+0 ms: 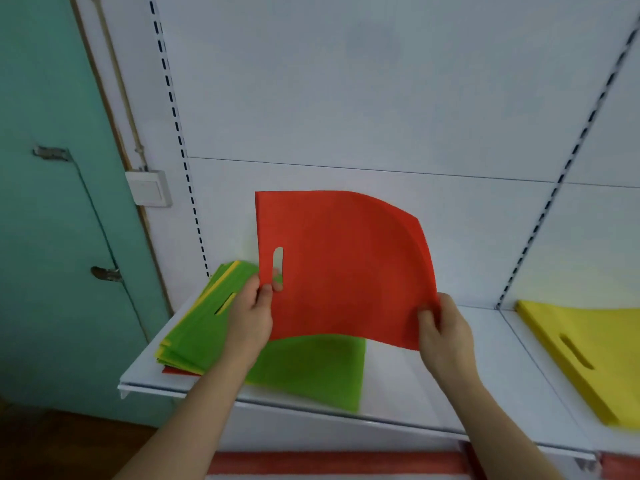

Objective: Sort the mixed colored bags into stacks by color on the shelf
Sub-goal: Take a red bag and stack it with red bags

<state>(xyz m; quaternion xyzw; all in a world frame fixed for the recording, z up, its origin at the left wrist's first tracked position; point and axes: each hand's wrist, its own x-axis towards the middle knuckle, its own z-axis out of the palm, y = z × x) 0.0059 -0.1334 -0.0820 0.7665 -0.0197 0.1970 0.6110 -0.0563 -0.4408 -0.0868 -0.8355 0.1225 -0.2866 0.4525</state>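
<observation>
I hold a flat red bag (pixel 346 268) upright above the white shelf (pixel 450 386). My left hand (pixel 251 317) pinches its left edge beside the slot handle. Its lower right corner is gripped by my right hand (pixel 445 336). The top right corner of the bag curls forward. Below it lies a mixed pile (pixel 194 327) at the shelf's left end, green on top with yellow and red edges showing. A single green bag (pixel 311 368) lies spread toward the shelf's front edge. A yellow bag (pixel 588 344) lies on the neighbouring shelf section to the right.
White back panels with slotted uprights (pixel 180 140) stand behind the shelf. A teal door (pixel 52 202) and a wall switch (pixel 149 188) are at the left. A red strip (pixel 339 462) shows on the level below.
</observation>
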